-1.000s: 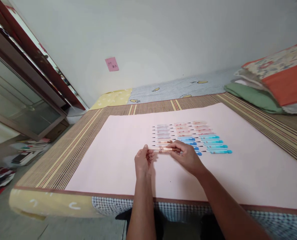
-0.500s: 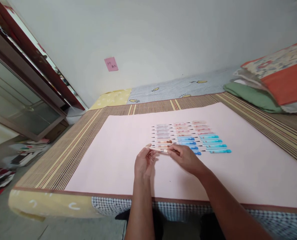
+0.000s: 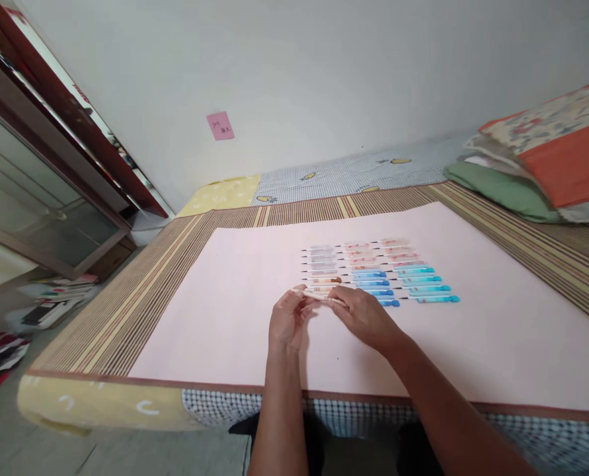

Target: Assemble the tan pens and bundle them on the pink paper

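Observation:
A slim cream-coloured pen (image 3: 318,295) spans the space between my two hands, just above the pink sheet (image 3: 215,317). My left hand (image 3: 287,320) pinches its left end between thumb and fingers. The fingers of my right hand (image 3: 366,318) are closed on its right part. Behind the hands lie several pens in neat columns: pale grey pens (image 3: 322,258), orange-brown pens (image 3: 328,281), pink pens (image 3: 398,250), blue pens (image 3: 371,283) and turquoise pens (image 3: 430,289). Their thin dark tips point left. My right hand covers part of the nearest rows.
The sheet lies on a striped mat (image 3: 116,297) over a bed. Folded bedding with an orange pillow (image 3: 572,165) is piled at the right. A pink note (image 3: 220,125) sticks to the wall (image 3: 324,73). A glass-panelled door (image 3: 51,192) stands at the left.
The pen in my hands has tilted, its right end now lower. My right hand's fingers have shifted slightly along it. The laid-out pens stay as they were.

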Motion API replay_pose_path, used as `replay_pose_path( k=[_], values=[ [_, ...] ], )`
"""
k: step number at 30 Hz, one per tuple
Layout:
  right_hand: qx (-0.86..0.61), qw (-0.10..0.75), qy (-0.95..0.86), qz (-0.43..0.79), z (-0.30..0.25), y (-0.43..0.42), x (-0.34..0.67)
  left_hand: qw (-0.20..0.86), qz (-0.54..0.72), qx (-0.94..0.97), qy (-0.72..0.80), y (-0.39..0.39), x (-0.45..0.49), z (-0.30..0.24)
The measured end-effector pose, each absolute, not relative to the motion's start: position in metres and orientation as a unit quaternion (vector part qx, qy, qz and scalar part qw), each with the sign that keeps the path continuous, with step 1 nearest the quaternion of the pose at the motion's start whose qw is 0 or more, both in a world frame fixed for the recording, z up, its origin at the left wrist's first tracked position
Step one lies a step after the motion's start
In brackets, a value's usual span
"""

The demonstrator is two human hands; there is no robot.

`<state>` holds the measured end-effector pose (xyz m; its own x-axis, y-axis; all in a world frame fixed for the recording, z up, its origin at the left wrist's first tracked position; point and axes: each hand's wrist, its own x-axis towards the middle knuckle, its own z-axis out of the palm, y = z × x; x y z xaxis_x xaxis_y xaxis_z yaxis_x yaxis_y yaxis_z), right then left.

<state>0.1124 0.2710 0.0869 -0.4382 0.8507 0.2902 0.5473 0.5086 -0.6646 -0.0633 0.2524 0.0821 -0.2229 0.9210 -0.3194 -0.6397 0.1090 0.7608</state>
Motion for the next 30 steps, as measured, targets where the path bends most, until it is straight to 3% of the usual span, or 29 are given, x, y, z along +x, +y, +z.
replay_pose_path(
  k=[4, 11, 18, 25, 30],
  values=[
    [-0.438, 0.301, -0.799, 0.281, 0.084, 0.271, 0.113, 0.642, 0.638, 0.162, 0.393, 0.251, -0.063, 0.088],
    [-0.428, 0.313, -0.799, 0.283, 0.085, 0.271, 0.112, 0.589, 0.665, 0.155, 0.433, 0.254, -0.058, 0.078],
    [-0.42, 0.328, -0.774, 0.343, 0.089, 0.271, 0.113, 0.653, 0.636, 0.204, 0.357, 0.249, -0.064, 0.091],
    [-0.422, 0.329, -0.776, 0.334, 0.09, 0.269, 0.111, 0.606, 0.646, 0.218, 0.41, 0.252, -0.054, 0.081],
    [-0.405, 0.327, -0.743, 0.42, 0.088, 0.27, 0.113, 0.616, 0.634, 0.274, 0.378, 0.251, -0.062, 0.084]
  ],
)
